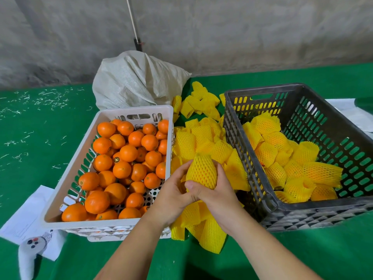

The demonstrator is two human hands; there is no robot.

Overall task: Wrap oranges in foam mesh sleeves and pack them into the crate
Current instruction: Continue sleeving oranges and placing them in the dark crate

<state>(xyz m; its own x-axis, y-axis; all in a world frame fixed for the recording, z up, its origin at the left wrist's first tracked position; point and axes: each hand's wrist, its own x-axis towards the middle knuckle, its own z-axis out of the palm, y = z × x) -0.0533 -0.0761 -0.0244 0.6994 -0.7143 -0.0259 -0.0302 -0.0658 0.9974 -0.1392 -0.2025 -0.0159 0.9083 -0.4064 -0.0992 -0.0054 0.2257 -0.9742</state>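
Your left hand [171, 197] and right hand [217, 196]: fingers of both curled round sleeved orange [201, 172], held above loose sleeve pile [203, 138] between white basket [80, 158] of bare oranges [125, 160] and dark crate [298, 211] on green counter [30, 150].
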